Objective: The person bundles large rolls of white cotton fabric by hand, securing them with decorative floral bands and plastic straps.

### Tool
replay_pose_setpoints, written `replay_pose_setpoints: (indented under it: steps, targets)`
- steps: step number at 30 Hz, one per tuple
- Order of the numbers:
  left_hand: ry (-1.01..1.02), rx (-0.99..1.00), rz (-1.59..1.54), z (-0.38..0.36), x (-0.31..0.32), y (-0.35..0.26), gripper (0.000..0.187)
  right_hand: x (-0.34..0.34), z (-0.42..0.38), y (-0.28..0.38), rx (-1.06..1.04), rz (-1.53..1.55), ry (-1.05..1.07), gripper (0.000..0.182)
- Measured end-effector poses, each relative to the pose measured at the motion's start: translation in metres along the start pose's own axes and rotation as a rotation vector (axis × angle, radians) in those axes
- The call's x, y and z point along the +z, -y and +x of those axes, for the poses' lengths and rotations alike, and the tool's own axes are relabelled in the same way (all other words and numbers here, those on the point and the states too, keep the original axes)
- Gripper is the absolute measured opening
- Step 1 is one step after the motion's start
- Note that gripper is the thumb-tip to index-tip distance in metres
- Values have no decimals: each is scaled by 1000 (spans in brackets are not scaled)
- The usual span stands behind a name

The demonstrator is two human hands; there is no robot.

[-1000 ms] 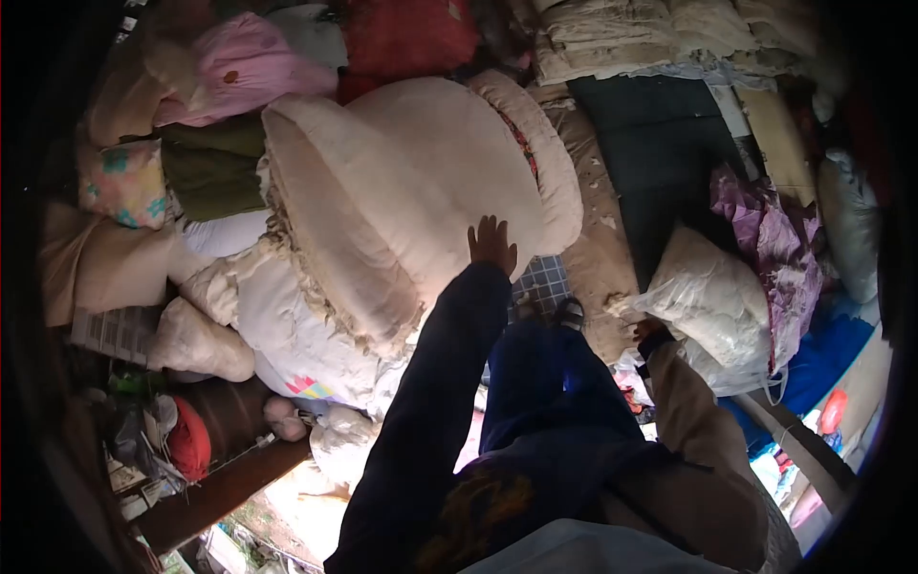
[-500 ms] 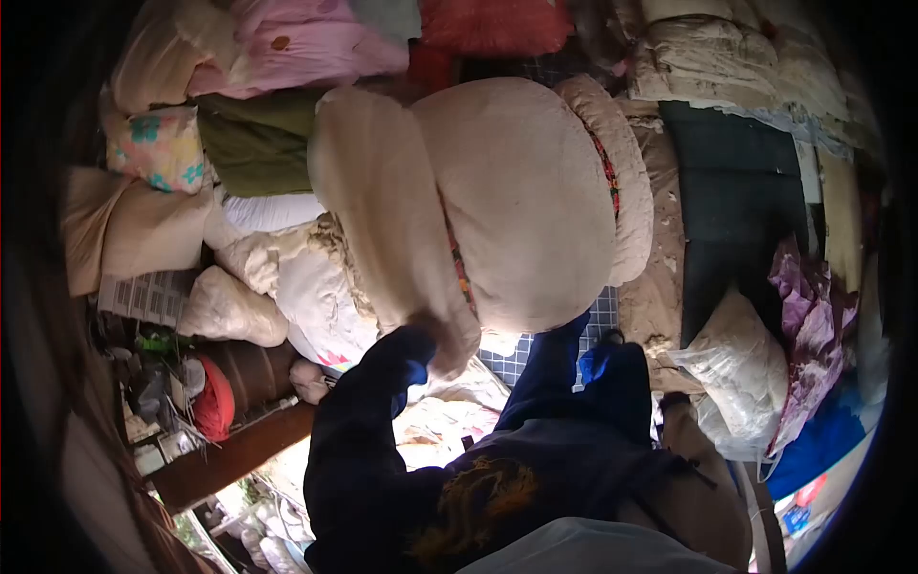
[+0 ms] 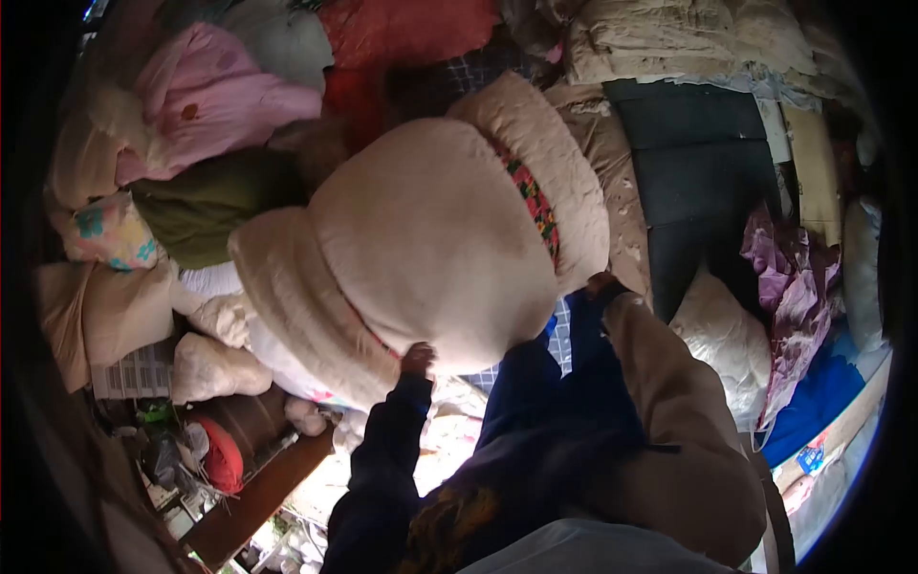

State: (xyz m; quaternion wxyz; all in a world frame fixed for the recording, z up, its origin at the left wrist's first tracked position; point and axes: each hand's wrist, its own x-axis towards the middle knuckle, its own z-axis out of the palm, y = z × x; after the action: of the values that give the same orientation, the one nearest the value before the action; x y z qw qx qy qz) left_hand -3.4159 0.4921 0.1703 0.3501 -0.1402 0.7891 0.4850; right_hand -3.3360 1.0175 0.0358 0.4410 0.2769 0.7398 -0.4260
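Note:
A big pale stuffed bundle [image 3: 430,230] lies tilted in front of me, with rolled sections at its left and right sides. A red floral strip [image 3: 531,206] shows in the fold by the right roll [image 3: 564,172]. My left hand [image 3: 418,360] is closed on the bundle's near edge, beside the left roll [image 3: 296,297]. At the lower end of the right roll, my right hand [image 3: 601,284] touches its edge; its fingers are dark and partly hidden.
Pink cloth [image 3: 215,100], olive cloth [image 3: 225,206] and pale sacks [image 3: 129,306] are piled at the left. To the right are a dark folded pad [image 3: 703,167], a white bag [image 3: 727,340] and purple wrapping [image 3: 798,325]. A wooden beam [image 3: 263,497] lies lower left.
The bundle has turned and shifted left and nearer. My left hand has moved slightly down along its near edge, and my right hand has come into view at the right roll.

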Motion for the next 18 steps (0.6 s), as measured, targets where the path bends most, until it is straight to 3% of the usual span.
replay_pose_setpoints:
  steps: [2, 6, 7, 9, 10, 11, 13, 15, 18]
  targets:
    - [-346, -360, -158, 56, -28, -24, 19, -1, 32, 21, 34, -85, 80, 30]
    - [-77, -302, 1502, 92, -81, -24, 21, -6, 81, 65, 56, 22, 62, 32]
    - [-408, -170, 1316, 86, -104, 16, 19, -9, 87, 75, 24, 53, -3, 32]
    - [-882, -69, 770, 71, -90, 14, 17, -13, 96, 91, -39, 115, -132, 34]
    - [-1022, -97, 426, 57, -64, -25, 17, -16, 98, 97, -70, 147, -198, 35]
    - [-1005, -55, -79, 61, -78, 0, 20, -17, 100, 102, -101, 180, -264, 36]
    - [-903, 103, 766, 52, -109, 43, 20, -11, 108, 108, -132, 260, -401, 41]
    - [-876, 103, 994, 58, -108, 45, 18, 3, 129, 105, -137, 348, -547, 50]
    - [-1009, -154, 434, 61, -60, -11, 13, 27, 163, 89, -195, 336, -598, 66]
